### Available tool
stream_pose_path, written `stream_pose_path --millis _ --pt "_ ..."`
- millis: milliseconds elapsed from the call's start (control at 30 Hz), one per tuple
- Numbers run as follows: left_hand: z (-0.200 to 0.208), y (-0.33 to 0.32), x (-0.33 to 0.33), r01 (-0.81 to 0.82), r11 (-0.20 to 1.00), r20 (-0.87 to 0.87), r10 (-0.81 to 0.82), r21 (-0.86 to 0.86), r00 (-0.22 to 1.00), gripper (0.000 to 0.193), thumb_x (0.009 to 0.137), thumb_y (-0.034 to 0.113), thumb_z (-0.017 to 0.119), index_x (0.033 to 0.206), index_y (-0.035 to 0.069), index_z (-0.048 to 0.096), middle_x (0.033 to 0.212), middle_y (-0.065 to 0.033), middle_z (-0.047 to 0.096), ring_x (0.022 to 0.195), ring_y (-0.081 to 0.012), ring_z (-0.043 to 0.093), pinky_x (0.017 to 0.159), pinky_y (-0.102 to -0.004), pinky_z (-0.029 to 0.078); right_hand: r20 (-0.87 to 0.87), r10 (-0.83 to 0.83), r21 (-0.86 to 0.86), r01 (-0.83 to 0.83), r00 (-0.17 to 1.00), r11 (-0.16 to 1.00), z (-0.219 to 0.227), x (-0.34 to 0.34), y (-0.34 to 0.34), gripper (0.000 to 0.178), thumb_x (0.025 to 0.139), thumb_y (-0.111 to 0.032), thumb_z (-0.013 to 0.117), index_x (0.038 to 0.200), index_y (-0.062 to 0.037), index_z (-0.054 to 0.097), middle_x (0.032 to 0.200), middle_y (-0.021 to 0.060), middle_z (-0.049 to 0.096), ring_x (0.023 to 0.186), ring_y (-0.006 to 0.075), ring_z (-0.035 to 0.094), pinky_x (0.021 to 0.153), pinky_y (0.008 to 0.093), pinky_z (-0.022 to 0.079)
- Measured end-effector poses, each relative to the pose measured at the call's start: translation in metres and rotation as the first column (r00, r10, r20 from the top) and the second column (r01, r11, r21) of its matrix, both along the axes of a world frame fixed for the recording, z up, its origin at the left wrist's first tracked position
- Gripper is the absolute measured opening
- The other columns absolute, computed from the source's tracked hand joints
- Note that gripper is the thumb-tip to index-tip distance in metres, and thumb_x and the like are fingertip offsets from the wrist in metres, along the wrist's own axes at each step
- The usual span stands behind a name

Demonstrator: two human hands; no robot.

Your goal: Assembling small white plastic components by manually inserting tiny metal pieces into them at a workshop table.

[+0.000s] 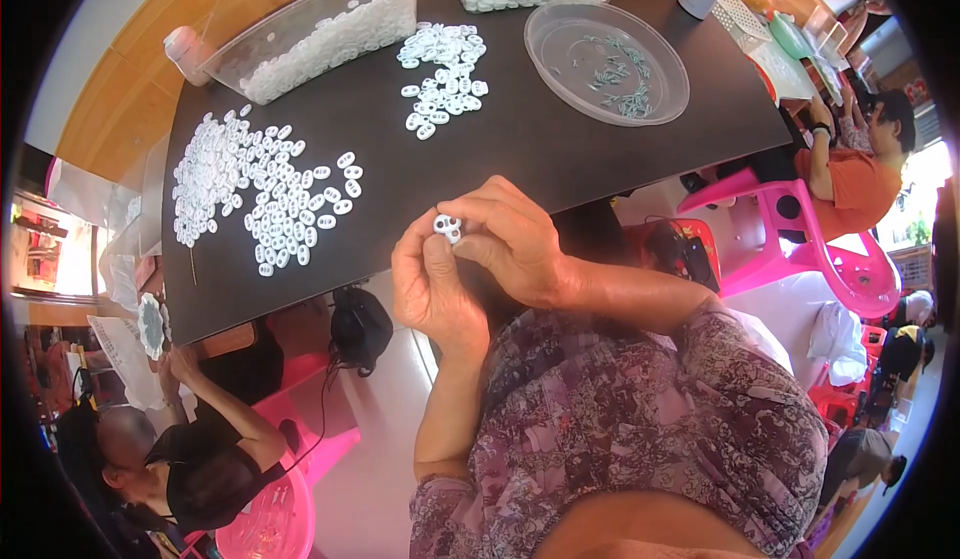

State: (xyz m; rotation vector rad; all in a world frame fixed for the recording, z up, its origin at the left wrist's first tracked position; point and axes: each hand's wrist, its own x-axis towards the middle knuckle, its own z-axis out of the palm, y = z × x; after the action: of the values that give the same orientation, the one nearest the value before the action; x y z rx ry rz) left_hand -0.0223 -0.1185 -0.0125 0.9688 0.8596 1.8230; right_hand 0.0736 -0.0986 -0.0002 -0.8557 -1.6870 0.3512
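Pinching pieces (451,227) (white), left hand (436,284), right hand (518,241)

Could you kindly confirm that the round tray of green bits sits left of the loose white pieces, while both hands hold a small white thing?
Not quite: the head view shows the round tray of green bits to the right of the loose white pieces; the left hand and right hand do hold a small white thing.

A dark table (440,164) stands on a pale, glossy floor (385,429) among pink plastic chairs (868,284), with wood-coloured panels (105,99) beyond and bright daylight (930,171) at far right.
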Motion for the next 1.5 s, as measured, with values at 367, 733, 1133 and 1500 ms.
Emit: stream_pose_path --millis 367,733,1133,1500 --pt "-0.002 -0.002 0.000 -0.068 0.998 -0.083 0.069 0.014 0.994 0.025 0.091 0.011 0.055 0.107 -0.008 0.057 0.096 -0.0093 0.061 0.084 -0.0134 0.058 0.078 -0.0259 0.048 -0.018 0.004 0.011 -0.004 1.000 1.000 0.000 -0.001 -0.002 0.032 0.067 0.000 0.068 0.098 0.0015 0.060 0.082 0.0093 0.060 0.068 0.0213 0.052 0.061 0.0309 0.044" --pt "-0.001 -0.005 0.002 -0.089 0.994 -0.111 0.096 0.065 0.989 0.025 0.092 0.014 0.053 0.106 -0.007 0.057 0.097 -0.0087 0.059 0.086 -0.0123 0.056 0.078 -0.0256 0.047 -0.019 0.023 0.071 -0.022 1.000 0.997 -0.004 0.000 -0.001 0.036 0.064 0.005 0.070 0.098 0.0041 0.061 0.082 0.0104 0.061 0.068 0.0208 0.054 0.059 0.0289 0.044" --pt "-0.006 -0.004 0.001 -0.079 0.996 -0.162 0.084 0.035 0.983 0.022 0.095 0.012 0.047 0.106 -0.005 0.055 0.096 -0.0063 0.054 0.088 -0.0107 0.051 0.079 -0.0256 0.042 -0.023 -0.007 0.077 0.009 1.000 0.997 -0.006 -0.004 0.001 0.033 0.064 0.004 0.070 0.096 0.0036 0.060 0.080 0.0102 0.061 0.068 0.0216 0.053 0.058 0.0292 0.044" --pt "-0.016 -0.002 0.001 -0.092 0.994 -0.237 0.102 0.054 0.966 0.024 0.096 0.018 0.047 0.102 -0.004 0.053 0.093 -0.0060 0.053 0.085 -0.0103 0.050 0.077 -0.0254 0.042 0.018 -0.020 0.198 0.016 1.000 0.980 -0.008 -0.001 0.004 0.034 0.062 0.004 0.068 0.094 0.0041 0.058 0.081 0.0120 0.060 0.066 0.0232 0.054 0.056 0.0300 0.044"
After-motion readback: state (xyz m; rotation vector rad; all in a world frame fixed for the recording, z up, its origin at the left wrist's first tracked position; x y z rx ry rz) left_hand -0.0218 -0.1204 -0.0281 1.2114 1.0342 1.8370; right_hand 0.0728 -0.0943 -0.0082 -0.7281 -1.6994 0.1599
